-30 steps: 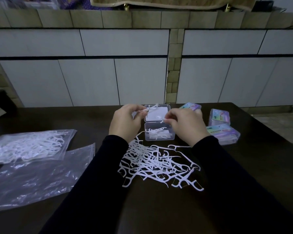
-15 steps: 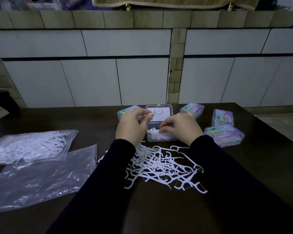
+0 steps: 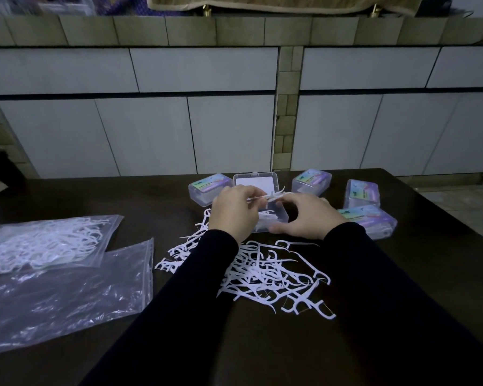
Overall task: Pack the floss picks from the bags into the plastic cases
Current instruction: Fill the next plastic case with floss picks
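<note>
At mid-frame I had my left hand [image 3: 233, 211] pinching floss picks [image 3: 272, 195] over the open case [image 3: 258, 203], my right hand [image 3: 308, 215] loosely curled beside its front wall, apparently steadying it; next, I judged, came laying them flat inside.

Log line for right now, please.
packing | left hand pinches floss picks over open case | right hand steadies case | loose pile remains

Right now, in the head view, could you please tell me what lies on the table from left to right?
Bag of floss picks → empty bag → left closed case → open case → middle closed case → far-right closed case.
</note>
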A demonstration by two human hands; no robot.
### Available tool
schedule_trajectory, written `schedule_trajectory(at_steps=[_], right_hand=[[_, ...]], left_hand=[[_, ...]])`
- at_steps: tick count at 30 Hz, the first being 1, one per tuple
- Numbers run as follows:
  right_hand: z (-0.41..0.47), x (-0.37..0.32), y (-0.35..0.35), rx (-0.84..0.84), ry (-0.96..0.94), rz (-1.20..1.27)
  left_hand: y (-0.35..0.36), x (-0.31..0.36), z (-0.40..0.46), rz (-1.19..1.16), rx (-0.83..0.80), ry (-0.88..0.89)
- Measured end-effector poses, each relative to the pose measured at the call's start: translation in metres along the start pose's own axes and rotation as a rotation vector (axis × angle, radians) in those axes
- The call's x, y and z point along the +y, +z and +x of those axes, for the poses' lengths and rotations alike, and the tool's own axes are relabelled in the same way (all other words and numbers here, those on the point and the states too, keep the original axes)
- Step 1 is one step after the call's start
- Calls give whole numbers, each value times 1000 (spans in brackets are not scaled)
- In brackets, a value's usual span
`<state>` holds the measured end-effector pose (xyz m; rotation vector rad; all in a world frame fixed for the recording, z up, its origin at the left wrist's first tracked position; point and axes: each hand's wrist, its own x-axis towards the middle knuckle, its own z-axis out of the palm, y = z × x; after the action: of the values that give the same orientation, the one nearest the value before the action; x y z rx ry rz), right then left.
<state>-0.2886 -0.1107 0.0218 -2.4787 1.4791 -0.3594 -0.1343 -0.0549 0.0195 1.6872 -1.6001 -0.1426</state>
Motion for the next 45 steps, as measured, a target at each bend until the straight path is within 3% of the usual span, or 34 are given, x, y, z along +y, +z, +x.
schedule_trajectory(at_steps=[9,16,30,35,39,45], right_hand=[[-1,1,1,-6,23,97],[-2,1,0,-14,35,116],[-9,-7,-9,-77,35,17],[-21,-29,-25,65,-71,-26],[-34,-55,-25,-92,-134,-3],[-41,-69,-10,-237,-151,-84]], left_hand=[[-13,-8,-4,265,-140,26],[-21,-5,-3,217,-112,21],[-45,-8,-8,178,-240,-23],[-81,-16,-11,226,-274,-70],[-90,-22,-13,320,-470,-203],[-81,-19,-15,410,-608,-175]])
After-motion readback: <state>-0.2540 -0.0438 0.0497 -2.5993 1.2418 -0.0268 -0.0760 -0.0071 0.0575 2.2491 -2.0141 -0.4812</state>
